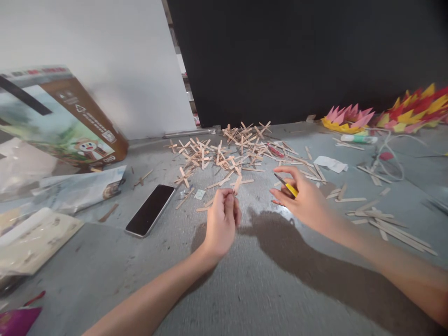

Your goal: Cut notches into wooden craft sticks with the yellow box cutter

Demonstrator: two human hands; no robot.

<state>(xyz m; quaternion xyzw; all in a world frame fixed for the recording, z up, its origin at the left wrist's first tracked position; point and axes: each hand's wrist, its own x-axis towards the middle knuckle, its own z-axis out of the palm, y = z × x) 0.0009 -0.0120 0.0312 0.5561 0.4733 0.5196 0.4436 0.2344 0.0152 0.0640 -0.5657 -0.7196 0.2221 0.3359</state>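
Observation:
My left hand [223,219] is closed in a pinch on a short wooden craft stick [237,184] that points up and away from me. My right hand [303,196] is curled round a small yellow-handled tool [287,185], perhaps a cutter, held just right of the stick. Both hands hover over the grey table [252,280]. Behind them lies a heap of several wooden-stick crosses [224,151]. Loose plain sticks [385,221] are scattered to the right of my right hand.
A black phone [150,210] lies face up left of my left hand. A tilted printed box [66,121] and papers [35,233] fill the left. Paper flowers [350,119], a glue tube [357,138] and a white cable [392,163] sit at the back right.

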